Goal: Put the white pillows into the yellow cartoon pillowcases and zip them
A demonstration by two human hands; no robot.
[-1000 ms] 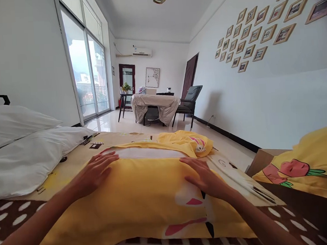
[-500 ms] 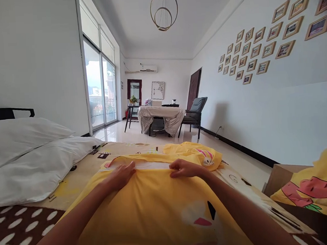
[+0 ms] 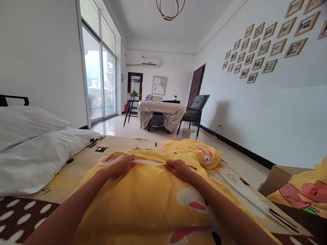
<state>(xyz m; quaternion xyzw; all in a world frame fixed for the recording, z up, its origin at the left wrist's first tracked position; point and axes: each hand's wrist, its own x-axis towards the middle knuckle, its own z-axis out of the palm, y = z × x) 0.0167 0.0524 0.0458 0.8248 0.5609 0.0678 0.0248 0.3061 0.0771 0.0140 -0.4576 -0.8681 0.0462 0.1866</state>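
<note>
A yellow pillowcase with a rabbit print lies spread before me on the bed. Along its far side is an opening, where a narrow strip of white shows. My left hand is closed on the cloth at the left of this opening. To the right, my right hand pinches the same edge, fingers curled over it. Just beyond my right hand sits a bunched yellow cloth bearing a rabbit face. What fills the pillowcase is mostly hidden.
White pillows lie at the left on the patterned bed sheet. A cardboard box with yellow carrot-print cloth stands at the right. Farther off are a covered table and a dark chair.
The pillowcase's near edge has come into view at the bottom. The white strip at the opening looks narrower. My right hand has shifted slightly left, and both hands keep hold.
</note>
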